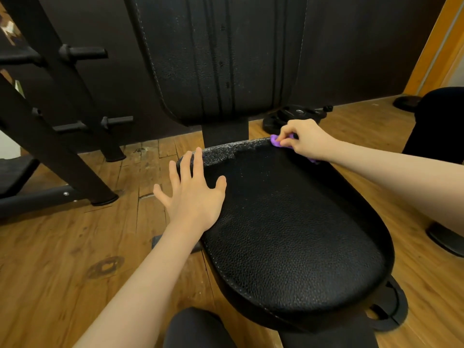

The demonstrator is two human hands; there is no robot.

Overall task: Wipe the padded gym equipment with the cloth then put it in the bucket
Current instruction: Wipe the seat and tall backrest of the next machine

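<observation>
A black padded seat (pixel 296 234) fills the middle of the view, with a worn, flaking strip along its far edge. Behind it rises the black padded backrest (pixel 216 59). My right hand (pixel 305 138) grips a small purple cloth (pixel 275 141) bunched against the seat's far right edge. My left hand (pixel 193 189) lies flat with fingers spread on the seat's left rim. No bucket is in view.
A black steel frame (pixel 57 121) with pegs and a foot stands at left on the wooden floor (pixel 75 247). Weight plates (pixel 296 116) lie on the floor behind the seat. My knees show at the bottom (pixel 198 330) and right (pixel 439 121).
</observation>
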